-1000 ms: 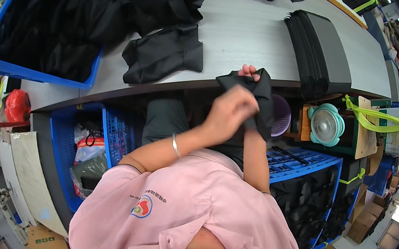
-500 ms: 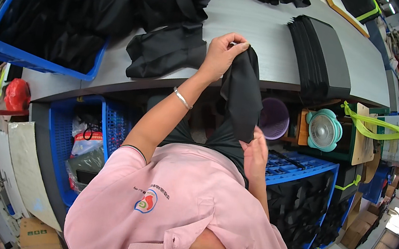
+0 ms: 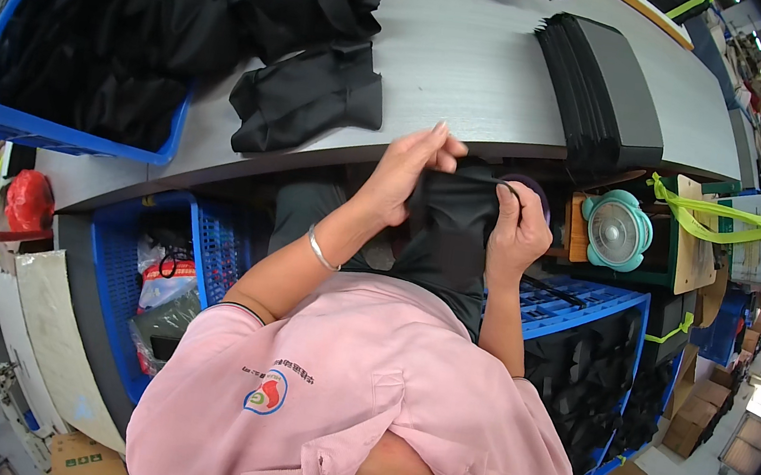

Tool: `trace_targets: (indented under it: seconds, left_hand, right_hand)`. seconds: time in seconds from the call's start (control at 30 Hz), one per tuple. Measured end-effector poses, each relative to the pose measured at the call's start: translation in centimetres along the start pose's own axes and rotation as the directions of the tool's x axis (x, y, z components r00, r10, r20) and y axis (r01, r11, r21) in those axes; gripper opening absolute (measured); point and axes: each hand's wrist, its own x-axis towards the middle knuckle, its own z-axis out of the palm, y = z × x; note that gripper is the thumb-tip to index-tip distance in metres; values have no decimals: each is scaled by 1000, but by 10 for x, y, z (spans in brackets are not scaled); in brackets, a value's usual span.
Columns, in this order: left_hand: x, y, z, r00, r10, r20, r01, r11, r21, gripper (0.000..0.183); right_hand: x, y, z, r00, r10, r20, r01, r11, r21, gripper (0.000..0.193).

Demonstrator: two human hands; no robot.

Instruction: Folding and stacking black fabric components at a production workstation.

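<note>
A piece of black cloth [image 3: 453, 223] is stretched between my two hands, just in front of the table edge and above my lap. My right hand [image 3: 518, 228] pinches its upper right corner, the thumb lying on top. At the cloth's upper left side is my left hand [image 3: 404, 176], fingers half curled and pointing away from me; the exact grip there is partly hidden. The upper edge of the cloth runs nearly straight from one hand to the other. Another black cloth piece [image 3: 310, 101] lies on the grey table [image 3: 449, 66], beyond my left hand.
A blue crate [image 3: 69, 140] heaped with black cloth stands at the table's left. On the right sits a stack of black folded panels [image 3: 607, 94]. Below are a teal fan [image 3: 616, 238], a blue basket [image 3: 115, 271] with bagged items, and a blue crate [image 3: 571, 310] of black pieces.
Both hands have shifted: the left came down toward me, the right rose. The cloth, which hung lengthwise from my left hand, is now spread crosswise between them.
</note>
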Motion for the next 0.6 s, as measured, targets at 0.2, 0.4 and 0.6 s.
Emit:
trace_targets:
  seconds: [0.2, 0.4, 0.6]
  left_hand:
    - [-45, -37, -8, 815, -352, 460, 538, 754, -376, 20]
    - [-59, -96, -50, 620, -451, 642, 778, 459, -428, 32]
    - [-84, -72, -28, 768, -449, 457, 613, 723, -319, 31]
  right_hand:
    - [7, 44, 22, 882, -401, 249, 443, 885, -143, 4]
    - [-47, 38, 61, 805, 236, 544, -313, 948, 51, 8]
    - [-103, 58, 102, 404, 160, 901, -445, 895, 41, 18]
